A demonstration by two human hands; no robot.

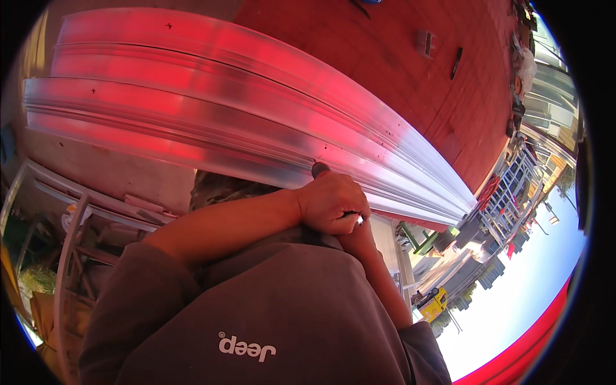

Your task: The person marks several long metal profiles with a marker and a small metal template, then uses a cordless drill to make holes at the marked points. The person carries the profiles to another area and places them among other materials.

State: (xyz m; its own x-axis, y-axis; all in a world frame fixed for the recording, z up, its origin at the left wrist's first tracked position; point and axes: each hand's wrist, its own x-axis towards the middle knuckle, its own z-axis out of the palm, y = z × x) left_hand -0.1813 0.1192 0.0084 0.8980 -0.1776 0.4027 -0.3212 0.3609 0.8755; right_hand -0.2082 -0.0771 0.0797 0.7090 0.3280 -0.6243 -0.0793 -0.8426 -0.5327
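Long, shiny metal profiles lie side by side across a red work surface, reflecting its red and carrying a few small dark marks. Against their near edge, close to my body, my two hands are brought together. My left hand is on top, its fingers curled closed. A dark rounded tip pokes out beyond its knuckles, and a small bright spot shows by its fingers; what it grips is hidden. Beneath it is my right hand, mostly covered by the left, so its fingers do not show.
On the red surface beyond the profiles lie a slim black object and a small grey piece. A metal frame stands at the left. Ladder-like metal frames and a yellow vehicle are off to the right.
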